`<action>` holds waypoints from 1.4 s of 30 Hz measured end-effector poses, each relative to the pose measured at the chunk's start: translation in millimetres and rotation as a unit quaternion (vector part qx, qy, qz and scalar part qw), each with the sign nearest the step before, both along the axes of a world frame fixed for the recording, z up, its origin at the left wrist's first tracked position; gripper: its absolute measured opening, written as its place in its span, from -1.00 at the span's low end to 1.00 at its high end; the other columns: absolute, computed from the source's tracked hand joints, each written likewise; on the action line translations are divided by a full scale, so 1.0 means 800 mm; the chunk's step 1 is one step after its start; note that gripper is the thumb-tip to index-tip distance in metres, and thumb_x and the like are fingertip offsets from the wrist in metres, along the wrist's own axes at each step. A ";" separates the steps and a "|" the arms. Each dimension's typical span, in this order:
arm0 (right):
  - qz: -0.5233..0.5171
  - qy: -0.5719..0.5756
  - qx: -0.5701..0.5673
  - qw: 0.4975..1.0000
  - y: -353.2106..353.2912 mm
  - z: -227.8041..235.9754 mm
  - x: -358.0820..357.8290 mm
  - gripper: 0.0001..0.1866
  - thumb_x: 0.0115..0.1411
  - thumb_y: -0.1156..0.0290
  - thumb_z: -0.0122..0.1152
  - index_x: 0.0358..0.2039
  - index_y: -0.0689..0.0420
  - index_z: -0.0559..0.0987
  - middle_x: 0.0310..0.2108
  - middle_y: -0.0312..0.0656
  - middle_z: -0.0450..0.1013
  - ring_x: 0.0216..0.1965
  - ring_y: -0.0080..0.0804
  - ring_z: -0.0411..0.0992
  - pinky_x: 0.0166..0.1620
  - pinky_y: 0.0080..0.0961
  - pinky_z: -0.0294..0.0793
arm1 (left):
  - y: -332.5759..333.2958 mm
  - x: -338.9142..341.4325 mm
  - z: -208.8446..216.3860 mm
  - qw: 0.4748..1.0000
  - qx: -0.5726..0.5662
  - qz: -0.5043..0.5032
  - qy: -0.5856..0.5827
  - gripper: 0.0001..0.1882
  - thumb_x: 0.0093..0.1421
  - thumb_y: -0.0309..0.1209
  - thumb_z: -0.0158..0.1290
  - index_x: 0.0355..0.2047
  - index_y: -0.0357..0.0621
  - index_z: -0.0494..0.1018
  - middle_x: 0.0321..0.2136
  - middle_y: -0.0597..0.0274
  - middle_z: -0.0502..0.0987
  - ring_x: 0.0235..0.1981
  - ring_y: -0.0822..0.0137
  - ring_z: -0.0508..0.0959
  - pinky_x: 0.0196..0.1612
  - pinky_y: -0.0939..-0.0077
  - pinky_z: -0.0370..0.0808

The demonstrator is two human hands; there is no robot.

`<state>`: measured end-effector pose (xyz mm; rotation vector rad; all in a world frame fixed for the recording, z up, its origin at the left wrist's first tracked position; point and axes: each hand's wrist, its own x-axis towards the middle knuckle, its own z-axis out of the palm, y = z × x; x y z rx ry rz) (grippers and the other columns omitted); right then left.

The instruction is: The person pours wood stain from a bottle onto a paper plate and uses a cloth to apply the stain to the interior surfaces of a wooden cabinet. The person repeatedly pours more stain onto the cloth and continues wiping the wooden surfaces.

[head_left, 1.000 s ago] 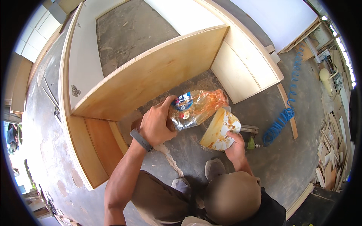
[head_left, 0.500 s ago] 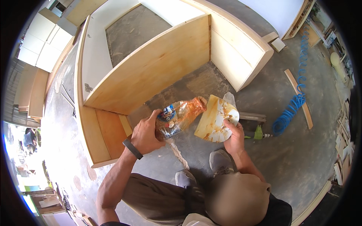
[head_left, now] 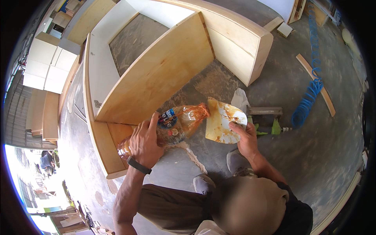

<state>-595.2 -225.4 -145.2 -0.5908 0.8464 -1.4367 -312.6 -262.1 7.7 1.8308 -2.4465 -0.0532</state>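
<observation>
My left hand point(head_left: 145, 141) is wrapped round a clear plastic bottle point(head_left: 182, 123) with a blue label. The bottle lies tilted, its mouth toward the right, and orange-brown residue coats the inside near the neck. Its base shows on the far side of my hand. My right hand point(head_left: 246, 139) pinches a thin white and yellowish sheet point(head_left: 219, 125) with a rounded edge, smeared with brown sticky-looking stuff. The bottle's mouth is right beside the sheet's left edge; whether they touch I cannot tell.
A wooden cabinet frame point(head_left: 156, 74) with a curved panel lies ahead on the concrete floor. Behind my right hand are a grey and green air tool point(head_left: 276, 127), a coiled blue hose point(head_left: 307, 102) and a wooden strip point(head_left: 327, 100). My shoes point(head_left: 239, 162) are below.
The view has shifted slightly. The bottle now shows its base beyond my left hand. Both hands still hold the same things, with the bottle's mouth closer to the sheet's edge.
</observation>
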 end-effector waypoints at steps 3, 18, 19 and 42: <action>0.000 0.002 0.004 1.000 0.001 0.000 0.000 -0.79 0.33 0.44 0.24 -0.08 0.24 0.67 -0.25 -0.29 0.64 -0.26 -0.64 0.56 -0.17 -0.60 0.51 | 0.001 -0.008 0.011 1.000 0.003 0.019 -0.023 -0.10 -0.17 -0.61 0.31 0.27 -0.10 0.30 -0.12 -0.04 0.54 -0.03 -0.10 0.55 0.00 0.04 0.50; 0.009 -0.003 0.009 1.000 0.000 0.001 0.009 -0.77 0.35 0.41 0.25 -0.07 0.26 0.66 -0.23 -0.27 0.64 -0.24 -0.64 0.56 -0.15 -0.61 0.53 | 0.000 -0.003 0.005 0.999 -0.014 0.039 -0.032 -0.05 -0.21 -0.56 0.41 0.28 -0.12 0.31 -0.04 -0.01 0.56 -0.01 -0.08 0.56 0.03 0.05 0.50; 0.009 -0.005 0.009 1.000 0.000 0.001 0.008 -0.77 0.35 0.41 0.25 -0.06 0.27 0.66 -0.22 -0.27 0.64 -0.24 -0.64 0.56 -0.15 -0.61 0.53 | 0.000 -0.003 0.005 0.999 -0.017 0.036 -0.034 -0.05 -0.21 -0.56 0.41 0.28 -0.12 0.31 -0.04 -0.01 0.56 -0.02 -0.08 0.56 0.03 0.05 0.50; 0.029 -0.013 0.010 0.999 -0.001 -0.002 0.010 -0.75 0.35 0.39 0.26 -0.05 0.26 0.63 -0.20 -0.27 0.63 -0.20 -0.64 0.56 -0.10 -0.61 0.52 | -0.004 -0.009 0.004 0.997 -0.061 0.019 -0.048 -0.01 -0.24 -0.47 0.47 0.28 -0.12 0.31 -0.15 -0.02 0.53 -0.05 -0.05 0.55 0.00 0.11 0.49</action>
